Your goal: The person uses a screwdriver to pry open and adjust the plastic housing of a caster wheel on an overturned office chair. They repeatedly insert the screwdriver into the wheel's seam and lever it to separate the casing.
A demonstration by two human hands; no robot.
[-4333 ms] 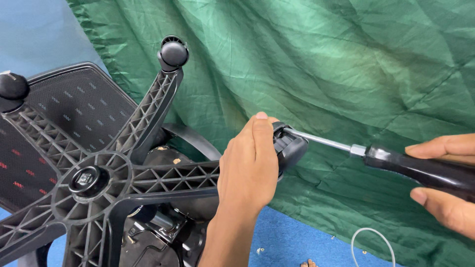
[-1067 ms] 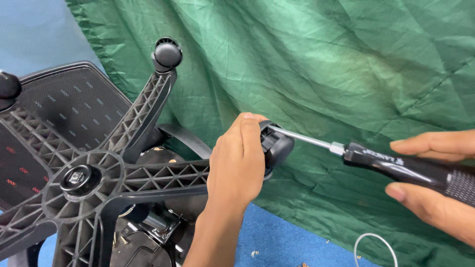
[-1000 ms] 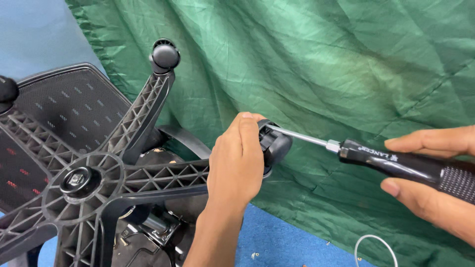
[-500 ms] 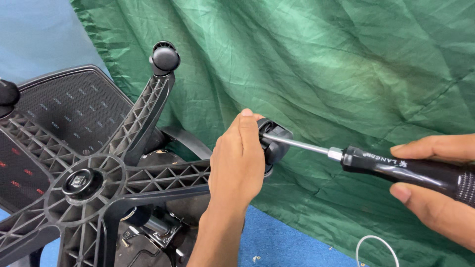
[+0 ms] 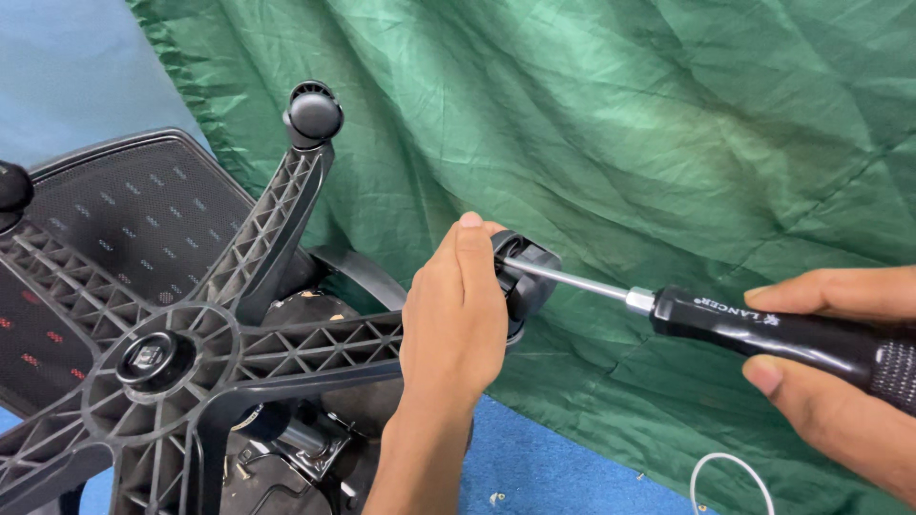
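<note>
Now the wheel (image 5: 523,278) is gripped by the left hand (image 5: 456,315) while the screwdriver (image 5: 763,329), clenched in the right hand (image 5: 840,381), is pressed into it; steady levering seems called for.

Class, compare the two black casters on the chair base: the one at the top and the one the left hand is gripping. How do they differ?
The upper caster stands bare and untouched; the gripped caster is half covered by the left hand. A screwdriver, held by the right hand, has its tip against the gripped caster; no tool touches the upper caster. Both are black and sit at the ends of ribbed legs.
</note>
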